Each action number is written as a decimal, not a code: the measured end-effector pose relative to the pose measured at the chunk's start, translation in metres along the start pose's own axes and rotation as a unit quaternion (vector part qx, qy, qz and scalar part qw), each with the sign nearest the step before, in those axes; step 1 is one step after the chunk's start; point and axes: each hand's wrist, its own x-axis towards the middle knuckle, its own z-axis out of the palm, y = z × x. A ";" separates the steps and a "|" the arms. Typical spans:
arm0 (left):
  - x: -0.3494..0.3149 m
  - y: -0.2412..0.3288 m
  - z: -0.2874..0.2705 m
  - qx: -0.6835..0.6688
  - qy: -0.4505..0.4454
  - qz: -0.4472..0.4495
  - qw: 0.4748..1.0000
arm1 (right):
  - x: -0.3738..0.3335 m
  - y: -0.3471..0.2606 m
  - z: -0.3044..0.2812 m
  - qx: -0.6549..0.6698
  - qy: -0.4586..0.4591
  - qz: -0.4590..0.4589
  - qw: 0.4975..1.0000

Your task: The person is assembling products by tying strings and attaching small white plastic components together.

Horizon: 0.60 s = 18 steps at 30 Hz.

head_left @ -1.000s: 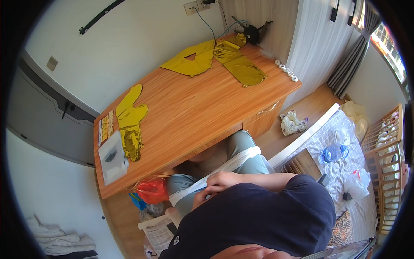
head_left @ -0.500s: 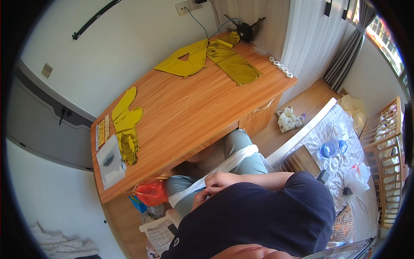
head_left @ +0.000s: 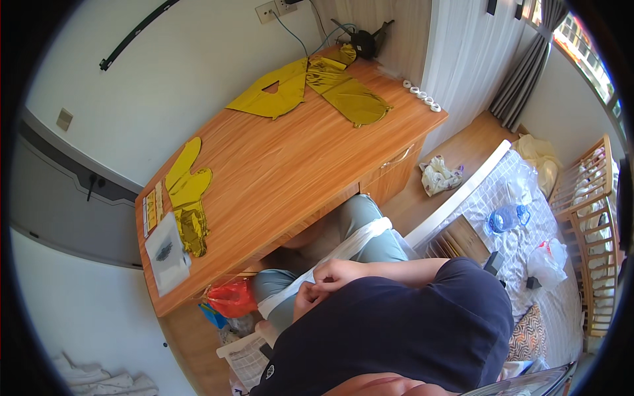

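Both hands are close together over my lap, just in front of my dark shirt. The fingers of my right hand [head_left: 339,272] are bent and pressed together at the fingertips. Close against it is my left hand [head_left: 304,299], curled, its lower part hidden by the shirt. Whatever sits between the fingers is too small or too covered to make out. A long white plastic sheet [head_left: 362,239] lies across my thighs, over the grey-green trousers [head_left: 358,209], and passes beside the hands.
On the wooden desk [head_left: 277,158] lie flat gold foil balloons [head_left: 191,175], a clear plastic packet [head_left: 166,254], white tape rolls [head_left: 422,96] and a black router [head_left: 363,45]. A red bag [head_left: 231,297] sits below its left end. Right: a bed with a water bottle [head_left: 507,219] and a wooden crib [head_left: 584,191].
The whole view has shifted slightly to the left. My left hand has risen a little against the right one; the right hand stays nearly where it was.
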 end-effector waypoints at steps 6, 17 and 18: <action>0.011 -0.004 -0.011 -0.113 -0.011 0.026 0.993 | -0.006 -0.004 -0.007 0.046 0.030 0.010 0.998; 0.020 -0.018 -0.019 -0.063 -0.001 -0.004 0.998 | -0.017 0.010 -0.025 0.034 -0.037 0.158 0.986; 0.019 -0.015 -0.016 -0.046 -0.011 -0.011 0.999 | -0.016 0.009 -0.029 0.025 -0.039 0.164 0.985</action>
